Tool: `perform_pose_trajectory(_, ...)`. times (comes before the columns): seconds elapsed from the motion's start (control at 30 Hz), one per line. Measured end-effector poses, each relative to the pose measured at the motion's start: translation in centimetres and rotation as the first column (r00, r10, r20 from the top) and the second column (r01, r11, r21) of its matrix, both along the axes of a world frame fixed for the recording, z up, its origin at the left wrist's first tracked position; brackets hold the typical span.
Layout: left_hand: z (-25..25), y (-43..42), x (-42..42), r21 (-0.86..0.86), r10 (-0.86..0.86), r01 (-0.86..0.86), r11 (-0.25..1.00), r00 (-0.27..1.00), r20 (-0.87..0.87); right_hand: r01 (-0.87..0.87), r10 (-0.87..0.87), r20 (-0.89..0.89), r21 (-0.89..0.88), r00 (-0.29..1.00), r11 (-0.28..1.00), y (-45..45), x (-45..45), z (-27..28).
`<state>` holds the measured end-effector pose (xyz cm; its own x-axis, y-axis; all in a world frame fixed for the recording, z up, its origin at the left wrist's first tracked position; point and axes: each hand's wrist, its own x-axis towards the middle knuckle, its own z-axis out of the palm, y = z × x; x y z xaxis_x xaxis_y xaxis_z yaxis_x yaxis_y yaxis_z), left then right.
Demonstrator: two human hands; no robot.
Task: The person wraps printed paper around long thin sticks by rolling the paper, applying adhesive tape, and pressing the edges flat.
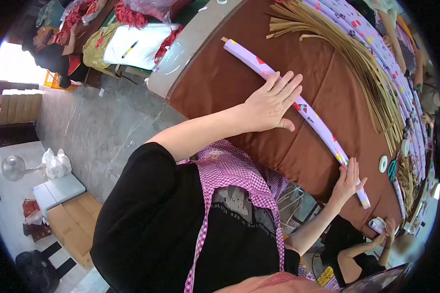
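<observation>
A long, thin roll of lilac patterned paper [320, 128] lies slantwise across the brown cloth, with a tan tip poking out of its far end. My left hand [274, 103] rests flat over its middle, fingers stretched and thumb spread. Nearer its close end, my right hand [347, 183] lies on the roll with fingers extended. Neither hand is wrapped round it.
Brown cloth [220, 80] covers the table. Tan flat strips [357, 63] and more lilac rolls [369, 36] lie along the far side. White tape [383, 163] and green scissors [392, 169] sit at right. Another person's hands [388, 229] are at lower right; another person [58, 53] is upper left.
</observation>
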<state>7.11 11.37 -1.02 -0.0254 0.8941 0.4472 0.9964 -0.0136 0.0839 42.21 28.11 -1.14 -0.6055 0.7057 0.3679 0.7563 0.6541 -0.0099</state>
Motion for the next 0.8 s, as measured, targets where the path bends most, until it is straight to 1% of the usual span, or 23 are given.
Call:
perform_pose_trajectory(0.13, 0.0, -0.2, -0.4, -0.009, -0.014, 0.014, 1.0, 1.0, 0.024, -0.009, 0.009, -0.016, -0.001, 1.0, 1.0, 0.1, 0.0, 0.1)
perform_pose_trajectory(0.3, 0.3, -1.5, -0.6, -0.037, 0.016, -0.013, 0.999, 0.997, 0.073, -0.005, 0.004, -0.021, -0.016, 1.0, 1.0, 0.2, 0.0, 0.0)
perform_pose_trajectory(0.43, 0.6, -3.1, -0.7, -0.037, 0.049, -0.048, 0.998, 0.997, 0.051, -0.007, 0.007, -0.013, -0.01, 1.0, 1.0, 0.3, 0.1, 0.0)
perform_pose_trajectory(0.57, 1.0, -6.0, -0.5, -0.099, 0.06, -0.053, 0.994, 0.996, 0.066, -0.013, 0.013, -0.016, -0.009, 1.0, 1.0, 0.3, 0.1, 0.0)
perform_pose_trajectory(0.63, 2.0, -6.2, -0.9, -0.129, 0.065, -0.056, 0.99, 0.996, 0.066, -0.01, 0.009, -0.015, -0.012, 1.0, 1.0, 0.2, 0.0, 0.2)
perform_pose_trajectory(0.7, 3.5, -5.4, -2.3, -0.038, 0.075, -0.073, 0.997, 0.995, 0.058, -0.016, 0.016, -0.009, -0.018, 1.0, 1.0, 0.1, -0.2, 0.3)
perform_pose_trajectory(0.73, 3.8, -4.7, -3.1, -0.031, 0.095, -0.094, 0.995, 0.995, 0.043, -0.012, 0.012, -0.012, -0.025, 1.0, 1.0, 0.1, -0.2, 0.3)
perform_pose_trajectory(0.77, 3.3, -4.0, -3.8, -0.029, 0.1, -0.098, 0.995, 0.994, 0.045, -0.008, 0.008, -0.015, -0.029, 1.0, 1.0, 0.1, -0.2, 0.4)
perform_pose_trajectory(0.8, 2.5, -3.2, -4.6, -0.011, 0.117, -0.117, 0.993, 0.993, 0.007, -0.011, 0.011, -0.014, -0.025, 1.0, 1.0, 0.1, -0.2, 0.5)
